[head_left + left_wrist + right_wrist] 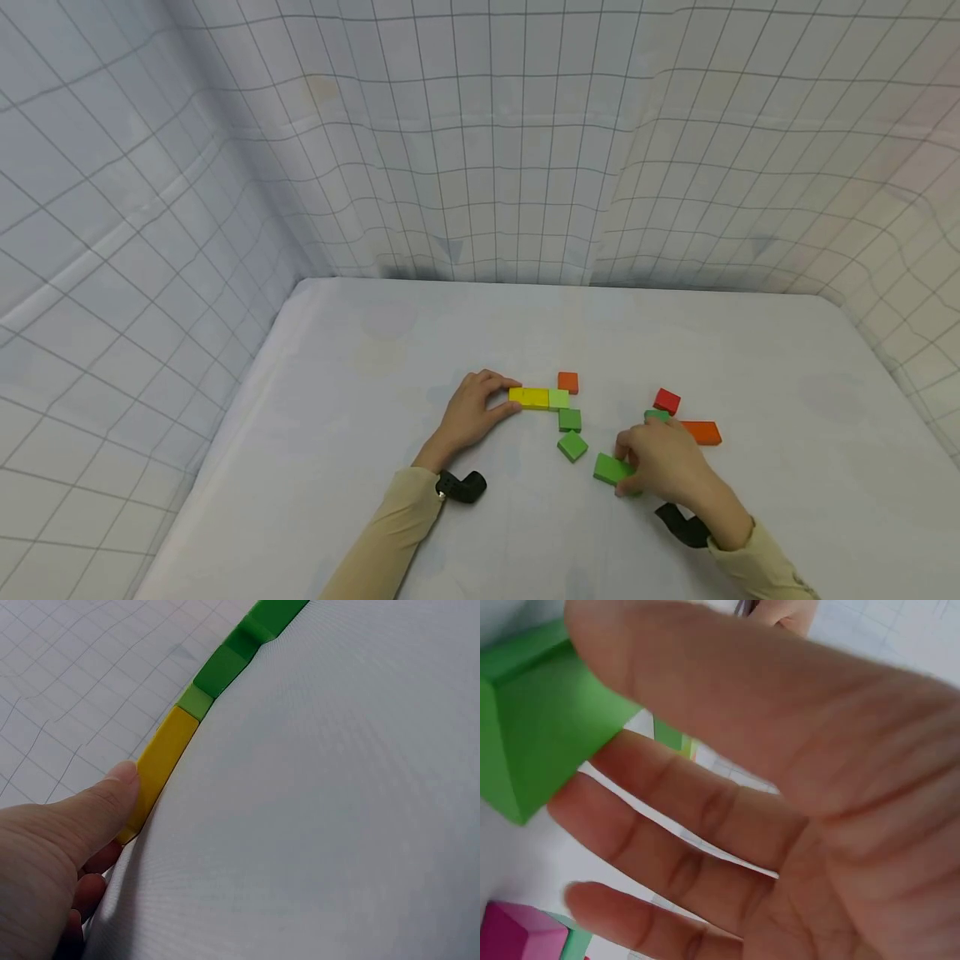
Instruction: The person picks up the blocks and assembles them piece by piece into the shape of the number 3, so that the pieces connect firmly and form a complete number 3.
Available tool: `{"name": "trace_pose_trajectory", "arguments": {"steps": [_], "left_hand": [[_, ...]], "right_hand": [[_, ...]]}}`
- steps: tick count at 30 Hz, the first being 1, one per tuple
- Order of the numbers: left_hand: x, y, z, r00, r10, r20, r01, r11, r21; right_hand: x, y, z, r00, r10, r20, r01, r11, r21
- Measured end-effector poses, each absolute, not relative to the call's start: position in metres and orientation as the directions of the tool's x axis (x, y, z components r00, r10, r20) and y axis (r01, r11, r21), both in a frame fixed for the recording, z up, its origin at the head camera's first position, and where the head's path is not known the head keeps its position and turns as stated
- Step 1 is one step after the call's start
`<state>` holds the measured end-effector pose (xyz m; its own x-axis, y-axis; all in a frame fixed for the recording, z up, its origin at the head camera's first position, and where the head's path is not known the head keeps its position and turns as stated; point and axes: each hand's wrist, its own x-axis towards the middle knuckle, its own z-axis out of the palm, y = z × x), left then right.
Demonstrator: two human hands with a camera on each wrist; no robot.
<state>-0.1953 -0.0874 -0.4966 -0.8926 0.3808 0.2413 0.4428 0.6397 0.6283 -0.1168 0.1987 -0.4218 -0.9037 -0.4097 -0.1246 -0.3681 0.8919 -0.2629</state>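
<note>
My left hand [471, 410] pinches the left end of a long yellow block [529, 398] between thumb and fingers. In the left wrist view the thumb lies along the yellow block [165, 757]. A light green block [558, 400] abuts its right end, with a green block [570, 420] at that one's lower right corner. My right hand [663, 458] holds a longer green block [611, 469], thumb on the near side and fingertips on the far side. The right wrist view shows this green block [555, 724] between thumb and fingers; the hand covers its right end in the head view.
A small orange block [567, 382] lies above the light green one. Another green block [573, 446] sits turned at an angle below the row. Beyond my right hand are a red block [667, 401], a partly covered green block [657, 414] and a long orange block [702, 432].
</note>
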Motion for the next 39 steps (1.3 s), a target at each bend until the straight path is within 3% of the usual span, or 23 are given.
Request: {"name": "trace_pose_trajectory", "arguments": {"steps": [12, 23, 31, 39], "left_hand": [[-0.196, -0.088, -0.498, -0.892, 0.382, 0.242, 0.444, 0.644, 0.623], [-0.196, -0.087, -0.497, -0.890, 0.384, 0.244, 0.448, 0.640, 0.625], [-0.197, -0.088, -0.498, -0.891, 0.379, 0.249, 0.447, 0.637, 0.628], [-0.197, -0.087, -0.497, -0.894, 0.381, 0.235, 0.438, 0.639, 0.633]], "right_hand": [[-0.112, 0.199, -0.416, -0.871, -0.457, -0.182, -0.406, 0.876, -0.259], [-0.109, 0.170, -0.421, -0.790, -0.602, -0.116, -0.555, 0.782, -0.284], [-0.109, 0.152, -0.431, -0.747, -0.665, 0.007, -0.645, 0.721, -0.253], [-0.112, 0.155, -0.431, -0.744, -0.668, 0.019, -0.647, 0.713, -0.270]]}}
